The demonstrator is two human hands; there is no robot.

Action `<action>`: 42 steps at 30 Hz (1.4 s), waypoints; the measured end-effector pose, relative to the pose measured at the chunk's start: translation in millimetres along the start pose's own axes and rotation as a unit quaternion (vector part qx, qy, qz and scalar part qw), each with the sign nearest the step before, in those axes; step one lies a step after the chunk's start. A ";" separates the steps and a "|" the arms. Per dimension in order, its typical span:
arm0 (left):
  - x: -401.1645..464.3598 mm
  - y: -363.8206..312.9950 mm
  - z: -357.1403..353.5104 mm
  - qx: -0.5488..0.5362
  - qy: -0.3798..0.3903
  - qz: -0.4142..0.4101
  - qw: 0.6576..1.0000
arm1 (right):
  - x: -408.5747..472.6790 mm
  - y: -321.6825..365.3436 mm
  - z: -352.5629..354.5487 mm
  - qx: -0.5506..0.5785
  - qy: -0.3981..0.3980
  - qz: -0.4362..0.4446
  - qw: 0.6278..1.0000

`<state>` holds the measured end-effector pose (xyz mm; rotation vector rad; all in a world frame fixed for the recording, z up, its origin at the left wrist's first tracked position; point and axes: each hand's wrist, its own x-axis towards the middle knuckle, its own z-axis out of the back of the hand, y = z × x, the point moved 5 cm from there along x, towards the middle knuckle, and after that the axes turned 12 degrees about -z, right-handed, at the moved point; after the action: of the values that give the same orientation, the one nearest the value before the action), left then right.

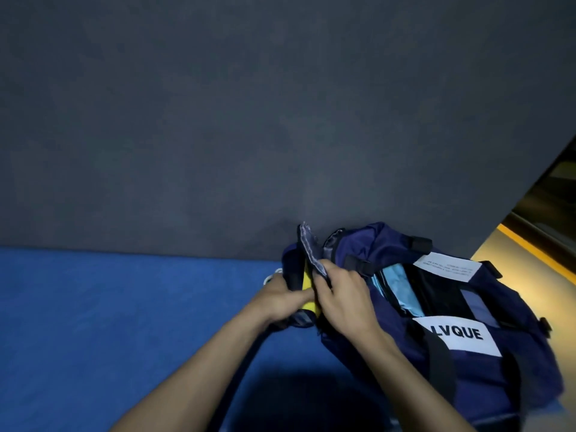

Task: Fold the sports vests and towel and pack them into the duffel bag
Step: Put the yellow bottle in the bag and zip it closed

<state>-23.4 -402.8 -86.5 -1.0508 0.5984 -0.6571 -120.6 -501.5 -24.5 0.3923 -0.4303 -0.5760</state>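
Head view, progress: we judge the packing nearly done; light-blue fabric (pixel 402 291) already lies inside the open duffel bag (pixel 467 307), and no loose vests or towel show on the blue mat (pixel 109 322).
Head view, left: closing the bag, we think.
Left hand (pixel 280 302): our fingers curl round a yellow piece (pixel 308 294) at the bag's left end.
Right hand (pixel 339 299): our fingers pinch a grey-lined flap (pixel 308 247) there.
Bag position: on the mat against the dark wall (pixel 249 104).
Counts: one bag, two hands, one white label (pixel 461 336).
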 end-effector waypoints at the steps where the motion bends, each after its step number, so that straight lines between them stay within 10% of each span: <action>1: -4.1 0.2 7.5 -0.038 0.002 0.019 0.999 | -2.0 2.4 -0.1 0.012 0.003 0.011 1.000; 12: -75.3 -9.4 121.1 -0.181 -0.170 0.009 0.969 | -30.4 57.0 -38.0 0.095 0.177 0.039 0.979; 20: -90.0 -44.3 101.8 -0.079 -0.139 -0.252 0.954 | -9.3 60.7 -18.2 0.531 0.203 -0.156 0.808; 25: -83.2 -40.3 78.1 -0.063 -0.012 -0.261 0.963 | -7.9 46.5 2.2 0.470 0.131 -0.171 0.856; 30: -57.3 -0.9 140.5 -0.008 -0.263 -0.180 0.948 | -14.5 36.8 40.7 0.405 0.175 -0.149 0.885; 36: -46.8 -17.8 67.2 -0.066 -0.024 -0.226 0.972 | -26.9 45.1 39.3 0.220 0.194 -0.165 0.942; 42: -46.0 1.6 32.5 -0.205 0.085 -0.056 0.973 | -31.3 70.7 11.7 0.015 0.165 -0.136 0.977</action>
<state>-30.2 -349.5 -69.6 -1.4297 0.8528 -0.7451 -119.3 -431.2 9.7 0.5704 -0.0656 -0.7557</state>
